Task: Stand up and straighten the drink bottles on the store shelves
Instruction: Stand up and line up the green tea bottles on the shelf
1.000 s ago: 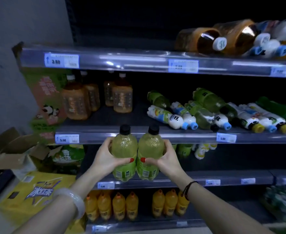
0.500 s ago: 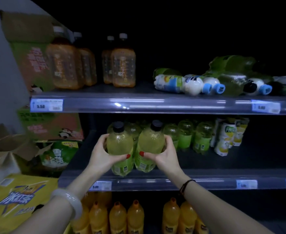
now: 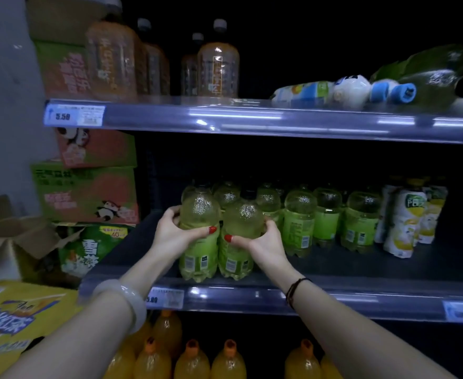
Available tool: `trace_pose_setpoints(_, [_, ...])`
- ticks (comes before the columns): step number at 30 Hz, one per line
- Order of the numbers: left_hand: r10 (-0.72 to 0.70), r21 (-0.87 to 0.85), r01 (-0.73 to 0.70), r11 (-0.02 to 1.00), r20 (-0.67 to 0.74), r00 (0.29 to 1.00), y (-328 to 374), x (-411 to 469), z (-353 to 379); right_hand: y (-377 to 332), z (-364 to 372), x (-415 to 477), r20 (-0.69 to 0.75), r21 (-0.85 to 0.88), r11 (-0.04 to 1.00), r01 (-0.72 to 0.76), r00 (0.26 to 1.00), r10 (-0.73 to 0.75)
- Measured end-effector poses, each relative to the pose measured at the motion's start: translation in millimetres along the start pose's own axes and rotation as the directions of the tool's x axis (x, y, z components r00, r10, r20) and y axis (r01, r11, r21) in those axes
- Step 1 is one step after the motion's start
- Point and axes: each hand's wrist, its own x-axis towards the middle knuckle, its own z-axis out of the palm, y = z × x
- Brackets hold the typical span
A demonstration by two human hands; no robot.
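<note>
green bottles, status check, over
Left hand and right hand each grip a green bottle. Both upright at shelf edge. Path clear.

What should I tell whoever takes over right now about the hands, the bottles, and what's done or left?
Left hand: gripping the left green bottle.
Right hand: gripping the right green bottle.
Both bottles are upright at the front of the middle shelf, side by side, in front of the standing green row; whether their bases have touched down is unclear.
Done: the amber bottles on the upper shelf stand upright.
Left: release this pair, then stand up the fallen blue-capped bottles and the green bottle lying on the upper shelf's right side.
</note>
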Motion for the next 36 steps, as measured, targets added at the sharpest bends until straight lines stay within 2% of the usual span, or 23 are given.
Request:
trace_pose_setpoints(7, [-0.066,-0.083,0.068,0.994,0.026,0.997,-15,27,1,4,3,25,0.075,-0.025,0.997,-0.072,0.994,0.074])
trace_pose_setpoints(11, [-0.04,-0.06,0.041,0.997,0.016,0.999,-27,30,0,9,5,30,0.137,-0.054,0.995,-0.082,0.987,0.088])
trace_pose_setpoints(15, [-0.027,-0.07,0.029,0.997,0.034,0.999,-33,32,-1,18,8,29,0.115,-0.081,0.995,-0.06,0.991,0.07])
trace_pose_setpoints(19, [-0.003,0.001,0.003,1.0,0.06,0.998,-33,27,2,15,4,29,0.143,-0.081,0.995,-0.06,0.987,0.071])
trace_pose_setpoints(22, [0.022,0.142,-0.029,0.989,0.048,0.999,-26,18,2,11,1,27,0.198,-0.136,0.988,-0.077,0.975,0.104])
trace_pose_setpoints(23, [0.071,0.247,-0.069,0.967,0.0,0.997,-24,16,0,8,-1,24,0.217,-0.164,0.985,-0.052,0.972,0.088])
trace_pose_setpoints(25, [0.243,0.509,-0.168,0.844,-0.085,0.966,-17,10,-2,3,-8,17,0.181,-0.195,0.981,-0.003,0.983,0.038])
trace_pose_setpoints(27, [0.439,0.591,-0.32,0.74,-0.063,0.896,-3,-2,0,-6,-20,7,0.102,-0.223,0.973,0.062,0.994,-0.04])
trace_pose_setpoints(29, [0.55,0.553,-0.475,0.684,0.036,0.834,13,-13,6,-15,-33,-2,0.072,-0.237,0.959,0.156,0.987,-0.143])
trace_pose_setpoints(30, [0.561,0.507,-0.518,0.689,0.079,0.824,21,-18,11,-20,-41,-7,0.079,-0.235,0.952,0.196,0.98,-0.182])
trace_pose_setpoints(33, [0.561,0.378,-0.582,0.72,0.177,0.809,45,-29,27,-39,-65,-22,0.106,-0.234,0.93,0.283,0.958,-0.265])
trace_pose_setpoints(36, [0.629,0.288,-0.681,0.674,0.26,0.732,83,-35,46,-74,-91,-36,0.005,-0.164,0.927,0.337,0.94,-0.341])
